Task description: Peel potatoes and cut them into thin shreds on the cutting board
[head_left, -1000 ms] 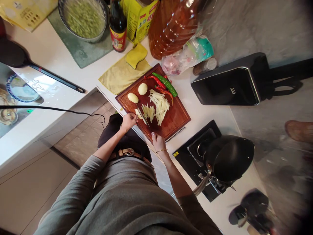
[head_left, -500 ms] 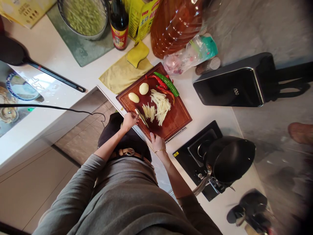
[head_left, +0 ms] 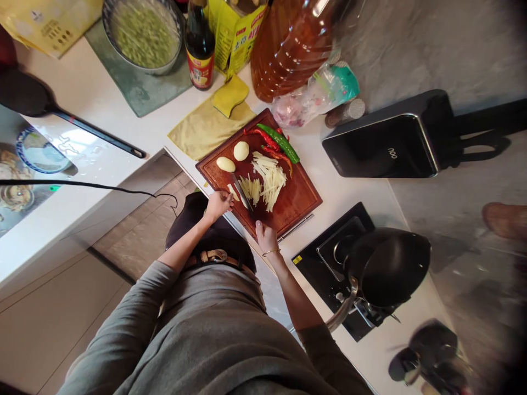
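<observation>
Looking straight down at a red-brown cutting board point(head_left: 296, 200) sitting on a white counter point(head_left: 102, 104). The left hand point(head_left: 218, 203) is at the board's 8 o'clock edge, fingers curled down onto a small pale potato piece point(head_left: 233, 191), pinning it to the wood. The right hand point(head_left: 266, 237) is at the board's 6 o'clock edge, closed around the handle of a knife point(head_left: 242, 198); the blade runs up toward 11 o'clock and its tip sits right beside that potato piece. Can't tell if the edge is actually touching it, too small to see.

Just past the blade, toward 1 o'clock, there's a pile of potato strips point(head_left: 265, 178) near the middle of the board. 2 peeled potato halves point(head_left: 233, 157) lie at the board's 10 o'clock end, close together. Along the 12 o'clock edge are chillies point(head_left: 276, 144), 1 green and a few red, lying side by side.

Off the board: a yellow cloth point(head_left: 203, 127) at 10 o'clock touching its corner, a big oil jug point(head_left: 290, 46) at 12, a dark sauce bottle point(head_left: 200, 44) left of it, and a bowl of green stuff point(head_left: 142, 34) further out at 11. A black wok point(head_left: 389, 269) sits on a cooktop at 4 o'clock, well apart from the board.
</observation>
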